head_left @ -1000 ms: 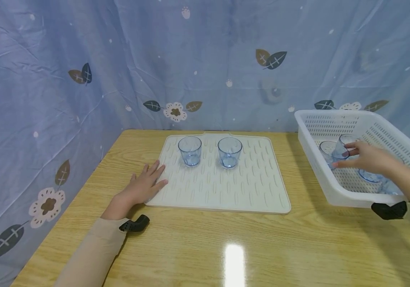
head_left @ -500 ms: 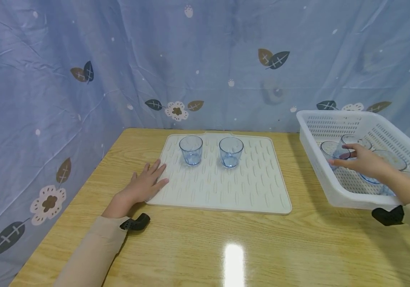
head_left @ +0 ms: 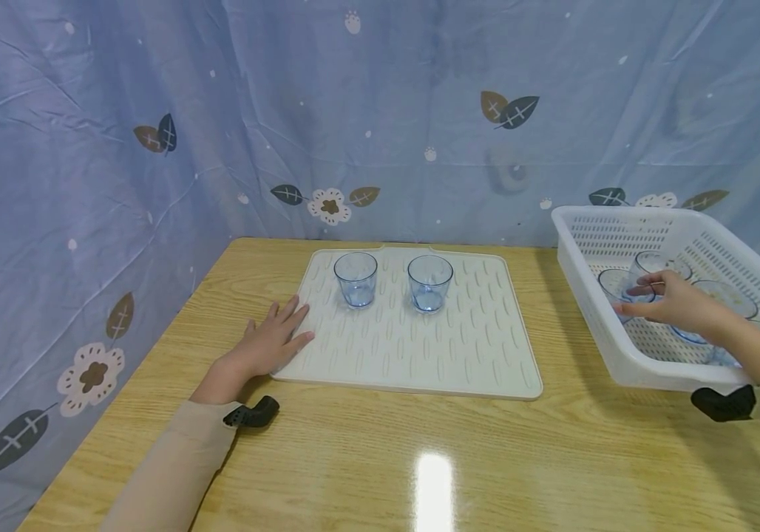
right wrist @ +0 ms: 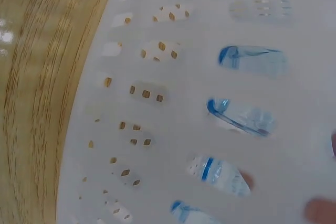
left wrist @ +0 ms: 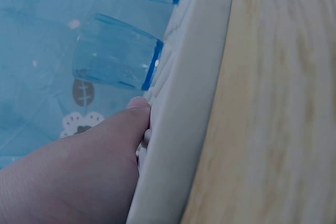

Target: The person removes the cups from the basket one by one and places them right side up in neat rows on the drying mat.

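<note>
My left hand point(head_left: 262, 347) lies spread at the left edge of a white ribbed drying mat point(head_left: 460, 347), fingertips on its rim. Two clear bluish glasses point(head_left: 356, 281) stand upright near the mat's back. In the left wrist view my thumb point(left wrist: 131, 124) sits at the mat's edge, below one glass point(left wrist: 118, 53). Over at the right, my right hand point(head_left: 686, 301) reaches into a white plastic basket point(head_left: 586, 310), thumb and fingers curled about a glass point(head_left: 613, 279). In the right wrist view the basket wall point(right wrist: 157, 72) hides most of it; blue glass edges and a fingertip show through slots.
Several more glasses stand in the basket, one behind my fingers point(head_left: 649, 260) and others under my wrist. The wooden table point(head_left: 367, 451) meets a blue patterned curtain point(head_left: 420, 111) at its back and left. The basket's front wall rises below my right forearm.
My right hand stays in the basket, its fingers shifting slightly around the glass. The left hand and the two glasses on the mat stay put; the head view drifts slightly.
</note>
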The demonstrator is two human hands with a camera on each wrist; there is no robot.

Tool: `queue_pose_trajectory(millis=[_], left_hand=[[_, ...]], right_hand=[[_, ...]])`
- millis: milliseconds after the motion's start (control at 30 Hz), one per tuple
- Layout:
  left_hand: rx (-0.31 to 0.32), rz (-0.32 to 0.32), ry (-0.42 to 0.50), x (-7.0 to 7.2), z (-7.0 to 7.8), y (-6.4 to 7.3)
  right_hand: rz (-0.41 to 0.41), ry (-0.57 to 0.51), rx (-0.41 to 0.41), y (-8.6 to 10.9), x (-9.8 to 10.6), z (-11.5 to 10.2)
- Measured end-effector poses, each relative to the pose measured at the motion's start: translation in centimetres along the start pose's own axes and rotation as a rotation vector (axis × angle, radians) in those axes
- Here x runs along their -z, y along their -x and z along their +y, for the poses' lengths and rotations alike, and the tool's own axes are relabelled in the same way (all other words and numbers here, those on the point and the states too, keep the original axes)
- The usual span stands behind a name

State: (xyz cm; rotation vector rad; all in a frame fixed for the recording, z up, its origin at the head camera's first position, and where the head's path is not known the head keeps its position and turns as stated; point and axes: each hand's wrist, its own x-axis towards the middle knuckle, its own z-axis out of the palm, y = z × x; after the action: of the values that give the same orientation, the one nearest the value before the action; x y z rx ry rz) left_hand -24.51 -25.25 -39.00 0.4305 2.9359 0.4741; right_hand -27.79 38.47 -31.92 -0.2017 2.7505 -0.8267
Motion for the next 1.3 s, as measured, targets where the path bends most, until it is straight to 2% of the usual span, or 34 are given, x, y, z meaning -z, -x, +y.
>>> queue_pose_trajectory(millis=[400, 1000, 1300], left_hand=[[-0.004, -0.005, 0.014, 0.1, 0.1, 0.0], [-0.009, 0.013, 0.021, -0.1, 0.0, 0.1], [-0.008, 0.009, 0.025, -0.1, 0.1, 0.1]], right_hand=[[-0.011, -0.006, -0.008, -0.1, 0.0, -0.1], [0.084, -0.055, 0.057, 0.9, 1.5, -1.4], [0.117, -0.081, 0.043, 2.0, 1.7, -1.7]])
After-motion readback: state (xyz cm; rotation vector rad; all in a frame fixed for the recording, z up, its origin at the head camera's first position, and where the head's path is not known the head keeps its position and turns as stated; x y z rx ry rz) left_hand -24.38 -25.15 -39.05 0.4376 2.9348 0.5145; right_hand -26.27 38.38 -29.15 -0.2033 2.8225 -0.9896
